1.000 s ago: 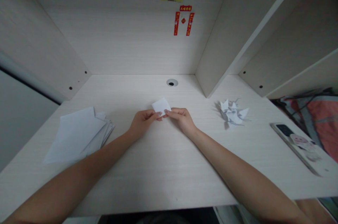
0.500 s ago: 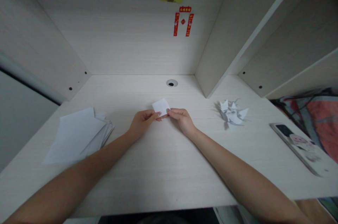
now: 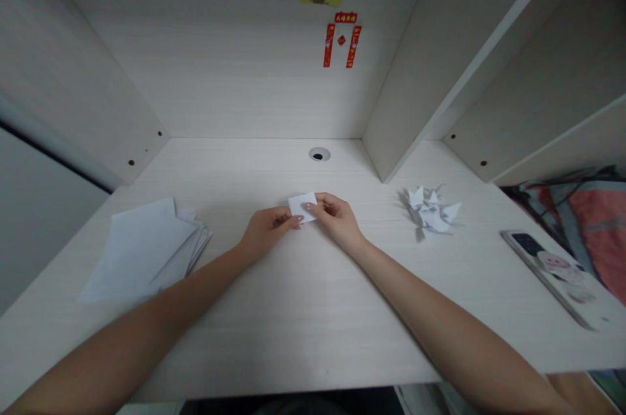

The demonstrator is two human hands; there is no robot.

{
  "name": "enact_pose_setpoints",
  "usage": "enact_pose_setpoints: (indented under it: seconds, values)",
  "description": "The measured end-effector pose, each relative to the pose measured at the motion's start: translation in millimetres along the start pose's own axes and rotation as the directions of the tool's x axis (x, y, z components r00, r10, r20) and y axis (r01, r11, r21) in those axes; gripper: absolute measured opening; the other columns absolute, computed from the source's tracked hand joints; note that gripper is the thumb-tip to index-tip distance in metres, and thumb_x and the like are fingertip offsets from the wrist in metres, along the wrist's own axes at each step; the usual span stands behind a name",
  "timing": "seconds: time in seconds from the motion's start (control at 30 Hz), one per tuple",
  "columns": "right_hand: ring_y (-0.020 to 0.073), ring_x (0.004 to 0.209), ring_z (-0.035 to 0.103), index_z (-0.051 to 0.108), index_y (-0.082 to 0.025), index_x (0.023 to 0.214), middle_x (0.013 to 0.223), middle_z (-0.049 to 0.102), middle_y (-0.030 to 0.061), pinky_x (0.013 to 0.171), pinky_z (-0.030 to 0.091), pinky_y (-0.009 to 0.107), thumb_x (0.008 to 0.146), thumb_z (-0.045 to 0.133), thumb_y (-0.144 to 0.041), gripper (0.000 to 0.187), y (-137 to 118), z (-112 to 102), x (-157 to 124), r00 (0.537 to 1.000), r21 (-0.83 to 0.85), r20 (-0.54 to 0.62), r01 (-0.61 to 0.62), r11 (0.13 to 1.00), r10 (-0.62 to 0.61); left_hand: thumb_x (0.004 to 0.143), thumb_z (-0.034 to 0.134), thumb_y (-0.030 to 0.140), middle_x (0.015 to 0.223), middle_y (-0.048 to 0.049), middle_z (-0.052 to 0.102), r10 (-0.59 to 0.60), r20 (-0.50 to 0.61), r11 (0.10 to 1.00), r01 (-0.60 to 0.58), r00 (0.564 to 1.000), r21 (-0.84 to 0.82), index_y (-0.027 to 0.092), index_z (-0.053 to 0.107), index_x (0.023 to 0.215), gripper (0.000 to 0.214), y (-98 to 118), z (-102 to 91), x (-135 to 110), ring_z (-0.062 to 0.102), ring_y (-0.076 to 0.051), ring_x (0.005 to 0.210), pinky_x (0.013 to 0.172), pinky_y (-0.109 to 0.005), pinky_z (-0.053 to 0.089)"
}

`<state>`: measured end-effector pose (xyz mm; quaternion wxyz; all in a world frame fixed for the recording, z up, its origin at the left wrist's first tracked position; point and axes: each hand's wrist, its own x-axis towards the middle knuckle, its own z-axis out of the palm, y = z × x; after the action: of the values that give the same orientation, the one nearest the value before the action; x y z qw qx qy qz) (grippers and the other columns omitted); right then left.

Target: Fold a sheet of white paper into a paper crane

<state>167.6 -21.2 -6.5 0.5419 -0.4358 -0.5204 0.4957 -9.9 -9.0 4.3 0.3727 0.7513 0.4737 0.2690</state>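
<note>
A small folded piece of white paper (image 3: 300, 205) lies low over the middle of the pale wooden desk (image 3: 293, 310). My left hand (image 3: 267, 231) pinches its near left edge with curled fingers. My right hand (image 3: 337, 219) grips its right side, thumb and fingers closed over the fold. Both forearms reach in from the near edge of the desk.
A loose stack of white sheets (image 3: 141, 248) lies at the left. A heap of small folded paper shapes (image 3: 430, 211) sits at the right. A phone (image 3: 557, 275) rests near the right edge. A cable hole (image 3: 319, 154) is at the back; a shelf divider (image 3: 405, 108) rises beside it.
The paper now shows as a smaller, flatter shape. My right hand has moved a little up and over its right side. My left hand stays about where it was.
</note>
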Motion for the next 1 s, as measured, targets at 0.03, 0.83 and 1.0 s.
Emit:
enact_pose_setpoints:
  seconds: [0.03,0.83,1.0]
  values:
    - [0.0129,0.063,0.054,0.067,-0.018,0.083,0.072,0.064,0.0013,0.062,0.041,0.025,0.068,0.069,-0.042,0.029,0.8,0.0,0.0,1.0,-0.01,-0.005,0.001,1.0,-0.001,0.077,0.053,0.051,0.063,0.0001,0.064,-0.004,0.004,1.0,0.004,1.0,-0.005,0.016,0.069,0.072,0.039,0.1,-0.3,0.4,0.051,-0.012,0.057,0.054,-0.022,0.035]
    - [0.0109,0.056,0.045,0.064,-0.015,0.072,0.063,0.056,0.0001,0.052,0.033,0.023,0.073,0.063,-0.047,0.032,0.7,1.2,-5.0,0.996,-0.269,0.087,0.057,0.961,-0.034,0.075,0.06,0.04,0.068,-0.0004,0.066,-0.058,-0.091,0.95,0.027,0.994,-0.311,0.015,0.066,0.07,0.027,-4.4,-0.2,2.2,0.056,-0.012,0.064,0.064,-0.022,0.042]
    - [0.0103,0.054,0.043,0.063,-0.016,0.069,0.059,0.054,-0.0007,0.05,0.031,0.023,0.073,0.063,-0.049,0.033,4.2,1.2,-4.0,0.997,-0.284,0.075,0.047,0.958,-0.026,0.076,0.058,0.039,0.061,0.0012,0.061,-0.051,-0.092,0.956,0.021,0.994,-0.294,0.014,0.063,0.065,0.028,-3.0,-0.9,1.1,0.051,-0.01,0.057,0.057,-0.021,0.039]
